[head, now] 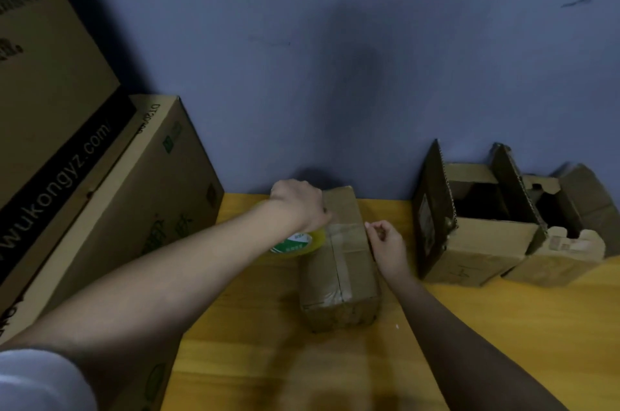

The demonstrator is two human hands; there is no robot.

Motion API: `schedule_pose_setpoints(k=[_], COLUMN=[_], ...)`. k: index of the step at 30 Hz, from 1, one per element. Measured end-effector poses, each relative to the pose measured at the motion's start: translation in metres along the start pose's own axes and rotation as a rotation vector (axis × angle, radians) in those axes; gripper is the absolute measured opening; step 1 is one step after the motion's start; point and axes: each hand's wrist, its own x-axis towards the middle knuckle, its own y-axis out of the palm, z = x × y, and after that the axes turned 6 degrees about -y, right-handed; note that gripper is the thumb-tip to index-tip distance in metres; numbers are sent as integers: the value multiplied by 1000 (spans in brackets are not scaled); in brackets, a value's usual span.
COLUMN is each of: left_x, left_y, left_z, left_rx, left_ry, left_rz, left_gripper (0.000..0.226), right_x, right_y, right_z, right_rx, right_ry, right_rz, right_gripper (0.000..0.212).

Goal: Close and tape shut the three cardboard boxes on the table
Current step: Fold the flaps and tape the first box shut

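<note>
"wukongyz.com/" on the large carton (63, 182); green-labelled tape roll (300, 243), print illegible.

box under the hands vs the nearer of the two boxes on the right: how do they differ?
The closed brown cardboard box has its flaps down with tape across the top; the open brown cardboard box has flaps standing up and no tape over its opening. The closed box lies between both hands; the open one stands untouched. Both are plain cardboard on the yellow wooden table.

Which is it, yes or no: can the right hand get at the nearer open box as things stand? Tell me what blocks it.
Probably yes. The right hand rests at the right edge of the taped box, and only bare table lies between it and the open box. It may pinch a tape end, too blurred to tell.
</note>
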Motion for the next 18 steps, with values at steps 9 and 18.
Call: schedule_pose_setpoints(k=[9, 18], left_x=[0, -2], left_y=[2, 6], left_z=[-1, -1], left_rx=[-32, -51], left_ry=[-6, -18], left_rz=[-59, -104], left_gripper=[48, 48], right_x=[0, -14], right_y=[-13, 9], right_z=[-4, 42], right_rx=[-628, -271], right_ry=[222, 137], right_rz=[222, 33], right_gripper=[31, 32])
